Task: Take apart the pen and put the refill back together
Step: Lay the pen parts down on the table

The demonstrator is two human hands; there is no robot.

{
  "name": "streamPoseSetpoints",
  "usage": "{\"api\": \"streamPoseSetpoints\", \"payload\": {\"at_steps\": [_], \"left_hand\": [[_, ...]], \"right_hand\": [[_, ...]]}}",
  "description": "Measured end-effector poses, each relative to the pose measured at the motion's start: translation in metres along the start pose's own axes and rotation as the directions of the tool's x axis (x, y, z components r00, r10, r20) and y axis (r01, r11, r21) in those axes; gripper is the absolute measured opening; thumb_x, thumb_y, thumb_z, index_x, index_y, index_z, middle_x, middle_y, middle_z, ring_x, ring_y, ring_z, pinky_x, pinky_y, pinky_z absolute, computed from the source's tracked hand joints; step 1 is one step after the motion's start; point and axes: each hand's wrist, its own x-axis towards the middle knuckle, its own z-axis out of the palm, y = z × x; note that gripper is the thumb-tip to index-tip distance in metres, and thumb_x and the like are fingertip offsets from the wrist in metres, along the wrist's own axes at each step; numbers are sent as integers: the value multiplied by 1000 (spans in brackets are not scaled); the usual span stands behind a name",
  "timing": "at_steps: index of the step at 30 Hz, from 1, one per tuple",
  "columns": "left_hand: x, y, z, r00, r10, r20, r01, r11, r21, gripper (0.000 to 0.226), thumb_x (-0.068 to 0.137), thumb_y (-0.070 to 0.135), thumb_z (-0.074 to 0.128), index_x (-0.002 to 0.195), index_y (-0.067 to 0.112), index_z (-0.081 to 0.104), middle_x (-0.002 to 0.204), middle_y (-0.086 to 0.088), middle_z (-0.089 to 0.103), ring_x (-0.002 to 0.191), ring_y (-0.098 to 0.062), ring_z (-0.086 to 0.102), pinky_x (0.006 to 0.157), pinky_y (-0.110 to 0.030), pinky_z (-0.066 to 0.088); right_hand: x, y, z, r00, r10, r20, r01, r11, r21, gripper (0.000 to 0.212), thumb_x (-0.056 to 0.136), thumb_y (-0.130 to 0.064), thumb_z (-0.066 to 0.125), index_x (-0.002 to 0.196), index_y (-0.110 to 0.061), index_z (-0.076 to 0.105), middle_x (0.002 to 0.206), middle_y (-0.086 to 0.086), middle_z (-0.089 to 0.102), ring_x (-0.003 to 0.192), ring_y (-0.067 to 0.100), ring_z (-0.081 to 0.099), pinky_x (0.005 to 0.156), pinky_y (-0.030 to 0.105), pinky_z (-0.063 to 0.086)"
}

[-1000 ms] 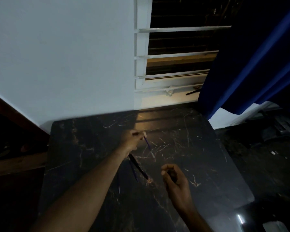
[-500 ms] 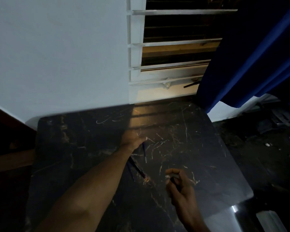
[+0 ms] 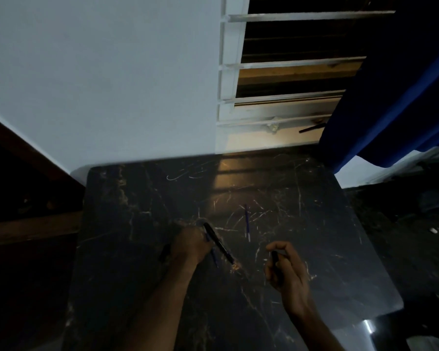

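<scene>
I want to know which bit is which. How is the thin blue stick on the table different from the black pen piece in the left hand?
The blue refill lies loose on the dark marble table, untouched; the black pen barrel is gripped by the left hand. The refill is thinner and blue with a pale tip; the barrel is thicker and black. The refill points nearly straight away; the barrel slants. Both are long and slim.

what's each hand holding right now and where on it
The left hand grips the black pen barrel near its upper end. The right hand pinches a small dark piece by its side.
</scene>
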Motion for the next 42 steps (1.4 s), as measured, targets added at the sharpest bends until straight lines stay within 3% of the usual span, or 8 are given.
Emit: {"api": "streamPoseSetpoints", "payload": {"at_steps": [5,9,14,18,27,31,36,42], "left_hand": [[-4,6,15,999,-40,-3,39,996,-84,24,89,38,77,100,17,82,103,-5,82,97,-24,78,75,-30,56],[-4,9,17,998,-67,-9,67,997,-30,22,93,39,71,99,19,82,101,-4,82,95,-24,77,68,-28,50],[-5,5,18,999,-37,-12,37,997,70,27,91,45,72,99,21,81,102,-1,82,96,-21,77,70,-28,51],[-11,7,20,997,-56,-62,63,993,105,28,92,45,70,90,20,81,93,1,81,72,-16,69,55,-24,41],[-15,14,19,993,-102,-60,102,995,4,41,97,52,65,64,27,58,61,13,49,53,-3,47,48,-22,32],[-12,12,20,995,-102,-7,102,994,-33,37,98,51,65,69,29,59,68,11,59,68,-10,62,63,-27,48],[-18,8,20,994,-77,-77,72,996,-58,38,95,63,61,82,30,73,76,9,69,75,-15,68,66,-29,50],[-15,12,16,995,-92,-28,91,995,-36,51,94,72,56,87,24,73,89,1,75,77,-16,66,68,-30,51]], "right_hand": [[-4,1,-9,1000,-5,-25,4,1000,-28,24,97,-18,45,108,-12,65,66,10,56,58,19,52,55,31,41],[0,-4,-29,999,-13,-41,10,998,-57,42,108,3,42,99,-27,70,62,3,59,49,7,51,47,17,41],[14,-17,-33,994,-108,-1,108,992,-68,32,97,-16,44,104,-37,68,68,8,64,52,5,50,51,16,41],[18,-16,-32,989,-147,4,147,986,-84,33,98,-16,43,104,-39,67,71,10,65,55,3,53,54,14,44],[23,-15,-43,989,-126,-72,116,984,-134,25,90,-16,55,101,-34,68,66,8,65,58,9,57,60,25,47],[27,-15,-50,981,-136,-137,112,978,-174,24,92,-14,59,99,-35,68,68,5,67,60,11,61,63,33,50],[42,-12,-70,961,-129,-245,60,961,-271,42,96,2,70,94,-40,69,76,-7,75,63,7,68,59,27,55],[55,7,-80,927,-143,-347,6,930,-368,28,91,-8,78,96,-35,72,81,-7,75,76,5,75,64,15,58]]}}
